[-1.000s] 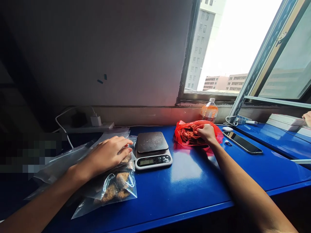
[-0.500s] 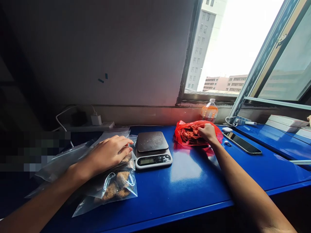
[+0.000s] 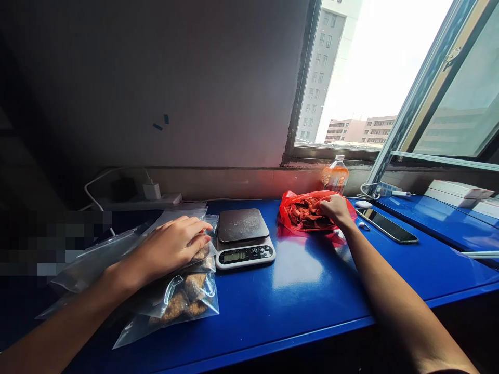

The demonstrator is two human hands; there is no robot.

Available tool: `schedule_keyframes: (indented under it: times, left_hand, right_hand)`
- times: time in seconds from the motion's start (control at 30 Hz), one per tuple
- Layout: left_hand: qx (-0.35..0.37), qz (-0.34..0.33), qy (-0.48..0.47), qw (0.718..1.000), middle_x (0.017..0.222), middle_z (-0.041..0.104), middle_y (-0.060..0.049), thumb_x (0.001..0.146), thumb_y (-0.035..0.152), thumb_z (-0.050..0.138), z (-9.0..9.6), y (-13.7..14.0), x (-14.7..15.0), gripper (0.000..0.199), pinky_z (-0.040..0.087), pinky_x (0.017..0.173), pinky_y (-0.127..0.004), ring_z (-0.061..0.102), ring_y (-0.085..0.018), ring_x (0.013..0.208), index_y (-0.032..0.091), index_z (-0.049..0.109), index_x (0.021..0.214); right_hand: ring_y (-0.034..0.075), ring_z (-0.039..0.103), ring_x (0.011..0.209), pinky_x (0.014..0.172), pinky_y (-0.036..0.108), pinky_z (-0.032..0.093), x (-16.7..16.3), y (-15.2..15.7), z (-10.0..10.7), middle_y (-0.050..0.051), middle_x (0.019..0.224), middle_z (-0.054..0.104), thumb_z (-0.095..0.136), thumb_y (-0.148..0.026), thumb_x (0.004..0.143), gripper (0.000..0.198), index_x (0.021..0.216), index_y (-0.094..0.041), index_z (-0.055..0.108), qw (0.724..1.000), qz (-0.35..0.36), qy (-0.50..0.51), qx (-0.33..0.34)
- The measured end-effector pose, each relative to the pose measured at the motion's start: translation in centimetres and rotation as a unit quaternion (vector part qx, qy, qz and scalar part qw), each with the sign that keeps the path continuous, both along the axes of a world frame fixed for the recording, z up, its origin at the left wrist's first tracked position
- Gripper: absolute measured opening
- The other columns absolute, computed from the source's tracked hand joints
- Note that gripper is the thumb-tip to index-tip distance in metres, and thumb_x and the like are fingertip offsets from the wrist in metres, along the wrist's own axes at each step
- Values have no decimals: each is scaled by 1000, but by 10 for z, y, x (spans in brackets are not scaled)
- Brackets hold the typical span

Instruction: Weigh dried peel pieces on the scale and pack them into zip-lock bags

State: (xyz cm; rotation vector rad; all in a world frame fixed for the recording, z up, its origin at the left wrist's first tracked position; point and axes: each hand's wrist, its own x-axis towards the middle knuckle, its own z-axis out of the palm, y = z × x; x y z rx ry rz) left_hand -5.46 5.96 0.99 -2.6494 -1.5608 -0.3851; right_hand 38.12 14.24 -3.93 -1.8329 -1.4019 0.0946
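My left hand [image 3: 177, 241] lies palm down, fingers loosely stretched, on clear zip bags [image 3: 197, 296] that hold brown, crumbly lumps. Just right of its fingertips is a kitchen scale [image 3: 245, 254] with a dark, dusty square plate [image 3: 244, 225] and a lit display. Nothing but a little dust lies on the plate. My right hand [image 3: 334, 209] is closed, reaching over the rim of an open red plastic bag [image 3: 286, 205]. Its fingertips are down among thin reddish-brown dried pieces [image 3: 306, 214]; what they pinch is hidden.
Behind the red bag stands a bottle of orange drink [image 3: 335, 175]. A phone [image 3: 388, 226], an earbud [image 3: 364, 226] and its white case [image 3: 364, 204] lie to the right. White boxes [image 3: 454, 192] sit farther right; a power strip [image 3: 167, 200] runs along the wall.
The view has shifted very slightly. Both hands keep their places, the left on the zip bags and the right closed in the red bag.
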Motion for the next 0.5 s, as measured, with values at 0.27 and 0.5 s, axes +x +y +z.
schedule_keyframes:
  times: [0.27,0.5]
  left_hand:
    - [-2,-1,-6,1000,111,70,-5,93,48,38,0,-1,-1,43,48,89,-40,64,-28,103,25,67,114]
    - [0,0,1,1000,111,70,-5,94,47,38,0,-1,0,41,48,88,-39,63,-27,103,25,66,115]
  right_hand:
    - [16,54,49,47,26,36,0,0,1,5,47,60,50,-23,63,22,49,-16,67,1000,17,15,-12]
    - [16,54,49,48,27,35,4,2,-2,5,47,62,49,-23,61,23,55,-16,70,1000,7,10,3]
